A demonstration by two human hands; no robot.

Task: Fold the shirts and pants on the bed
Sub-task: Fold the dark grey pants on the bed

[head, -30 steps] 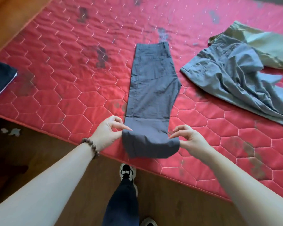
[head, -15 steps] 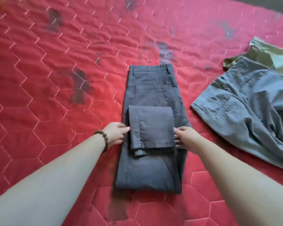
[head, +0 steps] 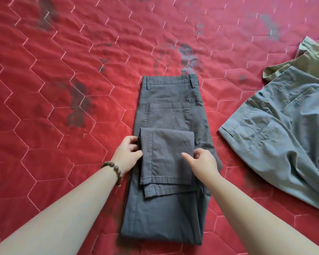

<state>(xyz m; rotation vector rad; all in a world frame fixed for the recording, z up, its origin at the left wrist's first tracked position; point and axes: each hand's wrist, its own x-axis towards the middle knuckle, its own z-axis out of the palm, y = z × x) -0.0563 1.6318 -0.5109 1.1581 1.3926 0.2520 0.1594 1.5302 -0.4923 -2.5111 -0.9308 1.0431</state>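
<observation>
Dark grey pants [head: 170, 144] lie between hands, legs folded back up. Left hand [head: 127, 155] pinches fold's left edge; right hand [head: 203, 163], fingers loosely curled, touches right edge, likely squaring layers. Unfolded pants [head: 287, 137] beyond right hand.

Folded pants [head: 166, 214] lie flat on the bed [head: 63, 89], waistband at the far end, leg ends doubled back on top. The left hand [head: 127, 155] touches the doubled part's left edge; the right hand [head: 203, 162] rests on its right edge. To the right of these pants, apart, lies a heap of other pants [head: 284, 137].
</observation>
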